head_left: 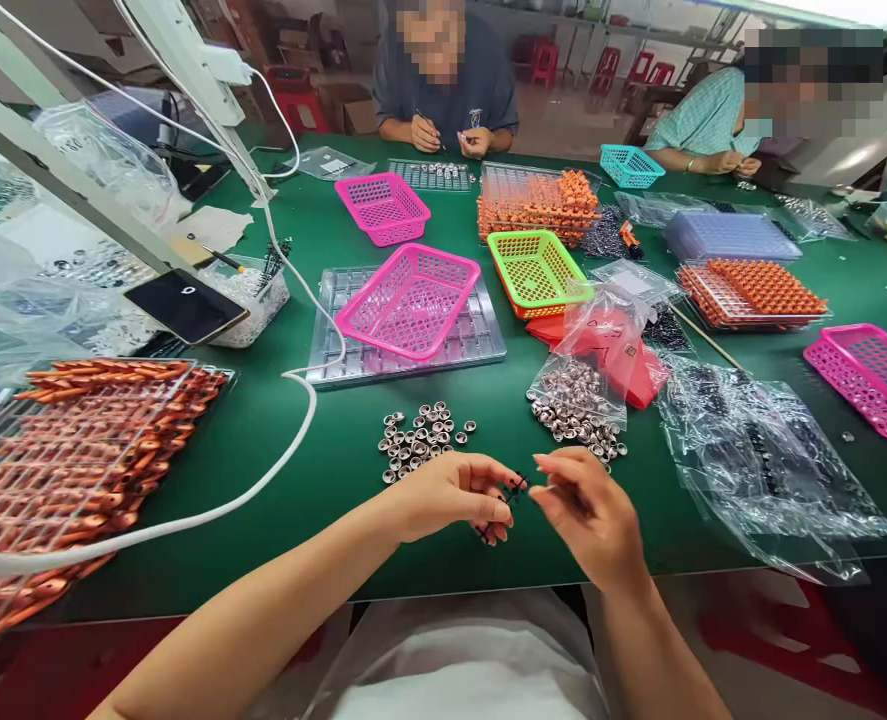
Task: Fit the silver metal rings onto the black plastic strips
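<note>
Above the near edge of the green table, my left hand (454, 497) pinches a thin black plastic strip (514, 488) with small crosspieces. Part of the strip shows below between the fingers. Just to the right, my right hand (589, 510) is curled, its thumb and index finger pointing at the strip without clearly touching it. Whatever it may hold is hidden in the fingers. Beyond my left hand lies a loose group of small silver metal cups (420, 435). More of these cups (574, 400) spill from a clear plastic bag behind my right hand.
A white cable (293, 440) curves over the table at left, beside stacked trays of orange parts (90, 470). A pink basket (413, 300) rests on a clear tray; a green basket (537, 270) stands behind. Plastic bags (773, 450) lie at right. Two co-workers sit opposite.
</note>
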The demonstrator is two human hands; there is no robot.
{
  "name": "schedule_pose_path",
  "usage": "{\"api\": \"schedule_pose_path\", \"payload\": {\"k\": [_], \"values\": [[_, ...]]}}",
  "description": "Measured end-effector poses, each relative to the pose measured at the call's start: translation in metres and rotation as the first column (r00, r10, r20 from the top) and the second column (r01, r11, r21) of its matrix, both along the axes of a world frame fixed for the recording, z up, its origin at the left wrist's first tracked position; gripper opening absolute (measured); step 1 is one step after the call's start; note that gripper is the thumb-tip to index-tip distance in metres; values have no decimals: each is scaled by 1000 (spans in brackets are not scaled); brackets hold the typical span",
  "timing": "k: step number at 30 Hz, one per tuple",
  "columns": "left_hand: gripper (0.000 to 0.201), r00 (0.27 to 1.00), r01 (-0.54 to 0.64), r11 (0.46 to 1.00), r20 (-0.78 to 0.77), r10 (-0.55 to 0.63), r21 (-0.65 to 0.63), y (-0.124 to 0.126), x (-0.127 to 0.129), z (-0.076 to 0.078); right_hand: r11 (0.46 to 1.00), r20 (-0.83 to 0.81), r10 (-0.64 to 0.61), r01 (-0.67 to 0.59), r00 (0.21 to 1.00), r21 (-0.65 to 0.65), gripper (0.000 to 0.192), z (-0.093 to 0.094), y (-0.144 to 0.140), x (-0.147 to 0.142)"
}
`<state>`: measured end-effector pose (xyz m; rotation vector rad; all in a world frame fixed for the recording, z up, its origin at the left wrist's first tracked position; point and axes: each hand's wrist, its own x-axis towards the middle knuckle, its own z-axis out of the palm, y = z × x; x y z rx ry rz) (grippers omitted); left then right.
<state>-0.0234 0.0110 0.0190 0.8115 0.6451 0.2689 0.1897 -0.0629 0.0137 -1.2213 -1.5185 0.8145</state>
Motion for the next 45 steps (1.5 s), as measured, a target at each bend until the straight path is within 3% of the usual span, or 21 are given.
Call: {"api": "schedule_pose_path", "payload": {"k": [2, 4, 6, 8, 12, 17, 20, 26, 33, 37, 39, 41, 42, 43, 45], "values": [[50, 997, -71, 998, -39, 71, 2, -1, 1, -4, 989, -255, -144, 131, 956, -66, 15, -1, 0, 2], [48, 989, -133, 991, -72, 132, -8, -2, 3, -7, 985, -507, -167, 124, 845, -118, 23, -1, 1, 5], [46, 980, -182, 983, -91, 179, -19, -2, 4, -10, 984, -644, -162, 72, 748, -164, 32, -1, 1, 7], [45, 970, -223, 974, -102, 219, -30, -2, 5, -12, 976, -686, -194, 70, 701, -204, 34, -3, 1, 6], [43, 953, -289, 956, -106, 282, -48, 0, 6, -12, 967, -697, -210, 43, 685, -250, 39, -13, -1, 1], [49, 945, -311, 950, -117, 306, -27, 0, 7, -10, 978, -672, -140, -3, 727, -207, 37, -24, -5, -2], [52, 938, -321, 947, -139, 317, -2, -1, 8, -7, 977, -634, -154, 23, 758, -210, 33, -26, -8, 0], [39, 942, -310, 951, -139, 307, 1, -4, 10, -7, 953, -578, -249, 89, 777, -290, 10, -30, -17, 2], [35, 951, -285, 959, -126, 283, 5, -7, 13, -13, 939, -522, -311, 172, 794, -298, 12, -38, -25, 1], [29, 953, -280, 960, -116, 281, 22, -4, 12, -3, 942, -519, -309, 180, 797, -284, 11, -37, -24, 3], [22, 954, -275, 957, -97, 284, 92, -2, 10, 9, 947, -526, -296, 175, 797, -269, 11, -34, -21, 4], [13, 953, -271, 930, -67, 295, 250, -1, 7, 21, 958, -543, -274, 174, 794, -230, 11, -32, -18, 5], [8, 950, -271, 890, -45, 308, 366, 0, 5, 27, 964, -555, -259, 171, 790, -206, 11, -31, -16, 5], [6, 946, -275, 823, -11, 323, 496, 0, 3, 32, 969, -568, -243, 168, 786, -181, 11, -30, -15, 6], [10, 935, -278, 640, 49, 351, 716, 0, 0, 38, 975, -590, -221, 164, 776, -149, 10, -29, -13, 6]]}}
